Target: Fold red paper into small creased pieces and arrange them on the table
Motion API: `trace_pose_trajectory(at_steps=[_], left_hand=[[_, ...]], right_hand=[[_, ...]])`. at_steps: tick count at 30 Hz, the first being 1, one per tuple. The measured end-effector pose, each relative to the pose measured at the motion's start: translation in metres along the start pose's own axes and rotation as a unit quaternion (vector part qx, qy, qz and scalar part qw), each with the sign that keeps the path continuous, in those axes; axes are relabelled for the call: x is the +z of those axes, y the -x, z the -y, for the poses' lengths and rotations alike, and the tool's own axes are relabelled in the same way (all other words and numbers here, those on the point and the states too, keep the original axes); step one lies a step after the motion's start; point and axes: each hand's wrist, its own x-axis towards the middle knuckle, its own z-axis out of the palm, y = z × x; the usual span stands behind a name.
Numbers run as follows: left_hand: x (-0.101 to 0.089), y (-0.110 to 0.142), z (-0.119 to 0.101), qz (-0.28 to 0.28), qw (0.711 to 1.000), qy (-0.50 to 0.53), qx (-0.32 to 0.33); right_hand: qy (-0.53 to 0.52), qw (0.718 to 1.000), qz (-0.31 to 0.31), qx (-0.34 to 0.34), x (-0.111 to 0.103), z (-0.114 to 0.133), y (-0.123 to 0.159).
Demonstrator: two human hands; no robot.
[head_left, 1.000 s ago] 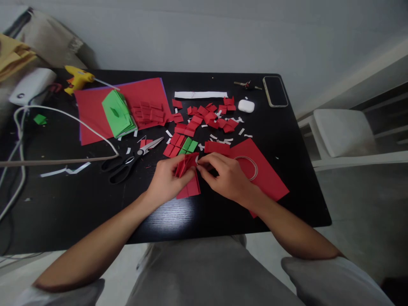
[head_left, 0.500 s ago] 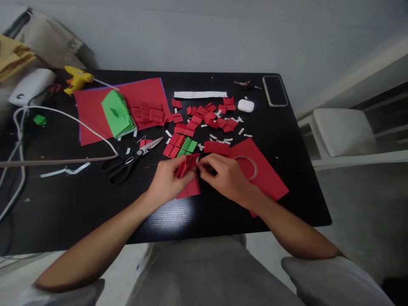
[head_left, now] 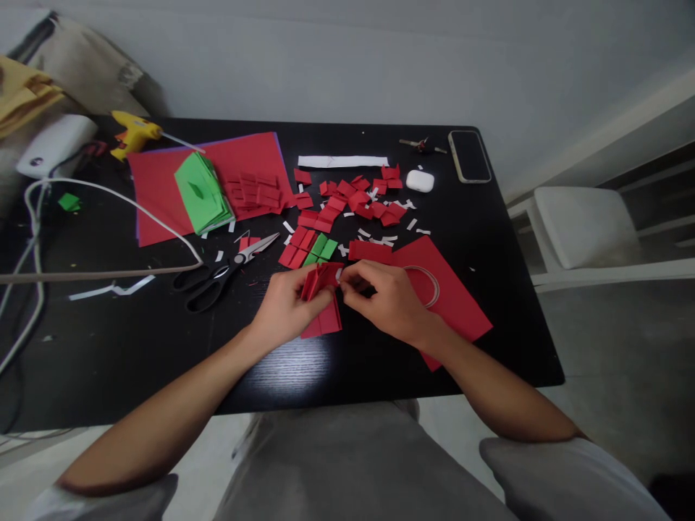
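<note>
My left hand [head_left: 290, 304] is closed on a folded red paper piece [head_left: 327, 275], thumb in front and fingers behind. At that piece's right edge, my right hand [head_left: 380, 293] pinches a small white strip [head_left: 339, 274] between thumb and forefinger. Below my left thumb lies another creased red paper [head_left: 324, 322] on the black table. Just beyond my hands are a green folded piece [head_left: 321, 250] and several red folded pieces [head_left: 297, 247]. A red sheet [head_left: 453, 289] with a ring-shaped outline on it is partly under my right wrist.
Black-handled scissors [head_left: 225, 271] lie left of my hands. Farther back are a green paper stack [head_left: 202, 194], a large red sheet [head_left: 157, 195], a yellow glue gun [head_left: 134, 135] and a white cable [head_left: 146, 210]. A phone [head_left: 469, 155], keys [head_left: 420, 145] and a white case [head_left: 420, 181] sit back right.
The white strip at the red piece's right edge shows more clearly between my right fingertips. Both hands stay almost in the same place.
</note>
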Motion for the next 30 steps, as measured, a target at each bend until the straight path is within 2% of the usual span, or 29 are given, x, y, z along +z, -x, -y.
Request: trace_pose_trajectory(at_steps=[10, 18, 25, 27, 30], left_hand=[[0.0, 0.0, 0.003, 0.005, 1.0, 0.023, -0.021], [-0.002, -0.002, 0.0, 0.009, 0.998, 0.046, -0.033], [-0.003, -0.004, -0.007, -0.002, 0.993, 0.104, -0.054], [-0.003, -0.004, -0.008, -0.007, 0.991, 0.117, -0.062], [-0.003, -0.004, -0.009, -0.008, 0.984, 0.154, -0.084]], right_hand=[[-0.008, 1.0, 0.012, 0.001, -0.002, 0.001, 0.0], [0.06, 0.997, 0.0, -0.052, -0.001, -0.001, 0.002], [0.074, 0.994, -0.053, -0.062, -0.005, -0.003, -0.002], [0.08, 0.992, -0.086, -0.036, -0.008, -0.005, -0.004], [0.071, 0.982, -0.172, 0.029, -0.013, -0.011, -0.01]])
